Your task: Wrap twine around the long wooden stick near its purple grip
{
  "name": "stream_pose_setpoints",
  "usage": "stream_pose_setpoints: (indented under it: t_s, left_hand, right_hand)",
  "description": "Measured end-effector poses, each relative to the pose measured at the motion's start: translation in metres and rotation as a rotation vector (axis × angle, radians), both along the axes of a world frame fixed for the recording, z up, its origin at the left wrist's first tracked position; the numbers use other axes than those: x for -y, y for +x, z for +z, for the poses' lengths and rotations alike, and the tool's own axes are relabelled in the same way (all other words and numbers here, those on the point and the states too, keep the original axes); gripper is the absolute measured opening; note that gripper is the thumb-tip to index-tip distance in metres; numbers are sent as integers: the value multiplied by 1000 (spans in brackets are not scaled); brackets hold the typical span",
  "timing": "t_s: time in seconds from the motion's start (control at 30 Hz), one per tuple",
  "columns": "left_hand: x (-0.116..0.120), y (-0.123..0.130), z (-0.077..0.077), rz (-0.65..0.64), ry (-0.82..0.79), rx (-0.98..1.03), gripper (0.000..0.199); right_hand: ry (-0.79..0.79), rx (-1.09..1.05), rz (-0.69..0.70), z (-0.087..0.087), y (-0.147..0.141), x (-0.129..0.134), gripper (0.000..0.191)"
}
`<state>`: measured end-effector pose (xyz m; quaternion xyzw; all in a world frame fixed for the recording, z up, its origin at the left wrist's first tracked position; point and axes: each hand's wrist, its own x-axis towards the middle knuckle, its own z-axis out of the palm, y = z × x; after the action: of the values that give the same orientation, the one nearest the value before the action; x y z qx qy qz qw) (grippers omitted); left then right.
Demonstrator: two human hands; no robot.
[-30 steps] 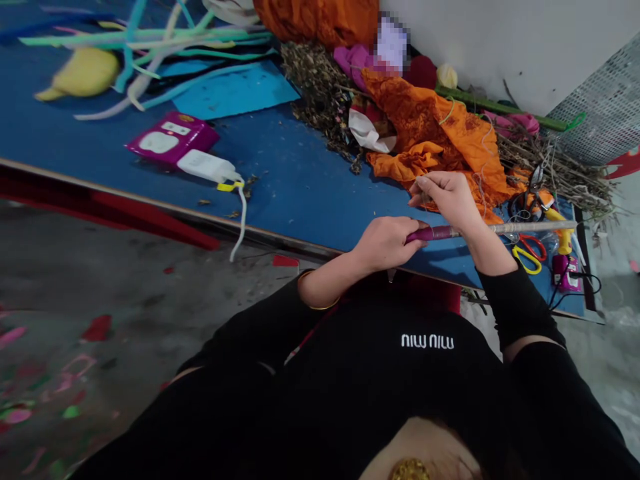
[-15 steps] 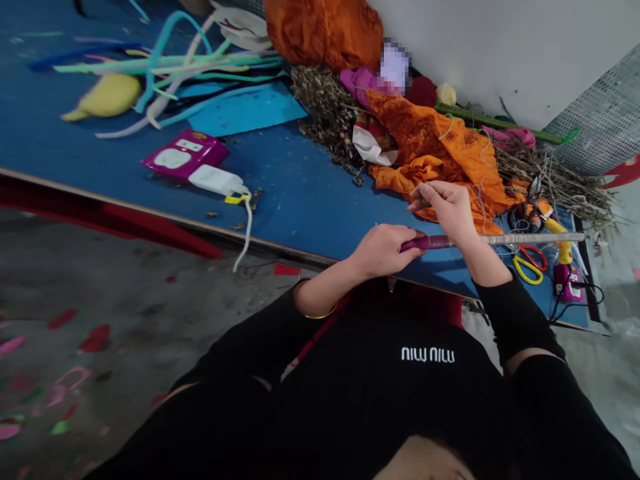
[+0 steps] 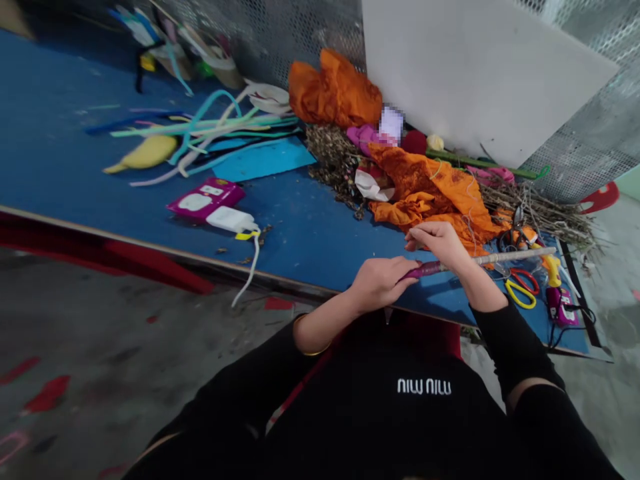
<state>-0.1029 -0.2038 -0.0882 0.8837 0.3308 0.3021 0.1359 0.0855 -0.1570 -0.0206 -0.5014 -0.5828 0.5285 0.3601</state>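
Observation:
My left hand (image 3: 383, 283) is closed on the purple-wrapped end of a thin stick (image 3: 520, 255) at the table's front edge. The stick points to the right, its far part pale and bare. Just above the wrapped end, my right hand (image 3: 437, 243) has thumb and fingers pinched together; what they hold, if anything, is too small to make out. The stick passes beneath my right wrist. Behind my right hand lies crumpled orange cloth (image 3: 425, 180).
Yellow-and-red scissors (image 3: 521, 293), a purple box (image 3: 561, 308) and a bundle of dry twigs (image 3: 555, 210) lie right. A purple packet (image 3: 206, 200), a blue sheet (image 3: 265, 159), coloured strips and a yellow balloon-like object (image 3: 149, 152) lie left on the blue table (image 3: 75, 180).
The camera view has tilted up, so the table contents appear lower and more of the mesh behind shows. Both hands keep nearly the same poses around the stick.

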Motion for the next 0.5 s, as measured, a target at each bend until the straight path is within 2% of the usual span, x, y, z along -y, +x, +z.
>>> stream_pose_setpoints:
  t_s: [0.13, 0.23, 0.33, 0.4, 0.5]
  left_hand:
    - [-8, -26, 13, 38, -102, 151, 35]
    - [-14, -53, 25, 126, -217, 232, 35]
    - [-18, -81, 32, 257, -302, 286, 39]
    - [-20, -98, 34, 328, -342, 320, 43]
    - [-22, -120, 33, 383, -400, 339, 44]
  right_hand:
    - [150, 76, 19, 38, 28, 10, 37]
    - [129, 173, 61, 65, 64, 20, 41]
    - [103, 255, 134, 81, 108, 28, 42]
    - [96, 254, 49, 84, 140, 27, 40]
    - [162, 162, -215, 83, 186, 16, 37]
